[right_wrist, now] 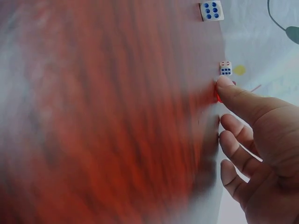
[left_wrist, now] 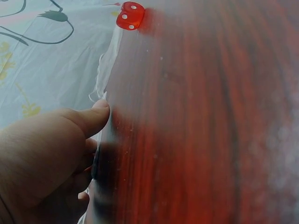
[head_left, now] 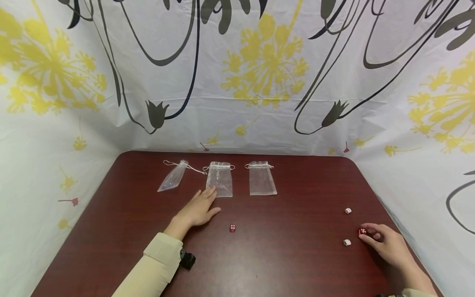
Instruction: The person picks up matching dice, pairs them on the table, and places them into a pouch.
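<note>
My left hand (head_left: 196, 210) lies flat with straight fingers, its fingertips on the lower left corner of the middle sheer drawstring pouch (head_left: 222, 179). Right of that hand a red die (head_left: 232, 228) sits on the table; it also shows at the top of the left wrist view (left_wrist: 130, 16). At the table's right side my right hand (head_left: 387, 243) pinches another red die (head_left: 362, 232) between thumb and finger, down at the tabletop. In the right wrist view the thumb hides most of that die. Two white dice (head_left: 348, 210) (head_left: 346, 242) lie just left of it.
To the left a drawstring pouch (head_left: 173, 178) lies tilted, with small bluish pieces inside. Another sheer pouch (head_left: 262, 181) lies flat to the right of the middle one. A patterned white cloth (head_left: 208, 82) hangs behind the dark red wooden table (head_left: 289, 247) and along its sides.
</note>
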The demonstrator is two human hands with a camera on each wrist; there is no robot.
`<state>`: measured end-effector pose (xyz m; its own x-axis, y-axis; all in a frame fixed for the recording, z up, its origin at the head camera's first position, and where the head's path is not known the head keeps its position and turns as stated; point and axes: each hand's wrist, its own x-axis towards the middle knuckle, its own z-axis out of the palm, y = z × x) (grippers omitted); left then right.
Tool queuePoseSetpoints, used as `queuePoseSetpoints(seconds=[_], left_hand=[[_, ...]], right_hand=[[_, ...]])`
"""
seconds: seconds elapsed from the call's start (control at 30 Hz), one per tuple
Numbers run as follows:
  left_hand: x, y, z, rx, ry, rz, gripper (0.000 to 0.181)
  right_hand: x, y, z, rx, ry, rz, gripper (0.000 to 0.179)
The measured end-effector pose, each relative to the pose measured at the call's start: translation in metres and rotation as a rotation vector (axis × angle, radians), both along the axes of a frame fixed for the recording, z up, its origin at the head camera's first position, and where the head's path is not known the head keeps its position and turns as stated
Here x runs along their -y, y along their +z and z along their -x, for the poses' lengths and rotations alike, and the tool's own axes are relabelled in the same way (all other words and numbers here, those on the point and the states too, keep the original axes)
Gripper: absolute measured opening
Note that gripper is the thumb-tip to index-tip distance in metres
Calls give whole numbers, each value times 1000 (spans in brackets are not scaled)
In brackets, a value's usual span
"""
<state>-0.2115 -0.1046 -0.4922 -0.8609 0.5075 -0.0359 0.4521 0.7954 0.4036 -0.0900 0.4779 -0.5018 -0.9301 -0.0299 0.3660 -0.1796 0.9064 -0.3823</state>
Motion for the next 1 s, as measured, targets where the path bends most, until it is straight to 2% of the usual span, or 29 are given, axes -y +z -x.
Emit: queuePoseSetpoints(seconds=[0.5, 0.7, 0.87, 1.0], left_hand=[[1, 0, -1, -4, -8, -6, 65], [1, 1, -1, 3, -12, -14, 65], [1, 1, -2, 2, -5, -9, 65], [2, 0, -1, 1, 0, -5, 65]], right_hand=[[4, 0, 0, -12, -9, 27, 20], [8, 12, 5, -29, 11, 63, 21], [21, 24, 9, -32, 19, 89, 21], [33, 33, 13, -51, 54, 142, 23]])
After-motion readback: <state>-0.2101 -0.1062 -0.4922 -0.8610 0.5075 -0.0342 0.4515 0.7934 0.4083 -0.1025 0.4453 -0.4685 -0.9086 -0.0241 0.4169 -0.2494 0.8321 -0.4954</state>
